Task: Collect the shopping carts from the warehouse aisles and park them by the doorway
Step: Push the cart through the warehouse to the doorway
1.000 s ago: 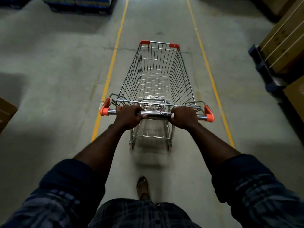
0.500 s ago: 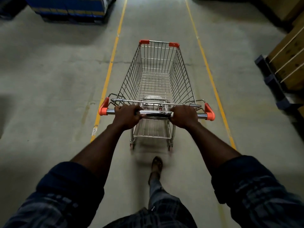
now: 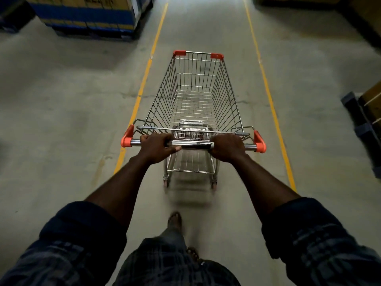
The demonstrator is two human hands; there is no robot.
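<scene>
An empty wire shopping cart (image 3: 231, 104) with orange corner caps stands straight ahead of me in the aisle, between two yellow floor lines. Its chrome handle bar (image 3: 193, 143) runs across the middle of the view. My left hand (image 3: 156, 145) grips the bar left of centre, thumb pointing right under it. My right hand (image 3: 227, 147) grips the bar right of centre. Both arms are stretched forward. My feet show on the concrete below the cart.
A pallet of blue and yellow boxes (image 3: 86, 15) stands at the far left. Stacked brown cartons on a dark pallet (image 3: 365, 120) sit at the right edge. The left yellow line (image 3: 142, 85) and the right yellow line (image 3: 268, 89) mark the lane on the concrete floor.
The cart and I have rolled forward down the lane: the blue boxes came nearer at the left, the cartons at the right slid back. Both hands keep their grip on the bar.
</scene>
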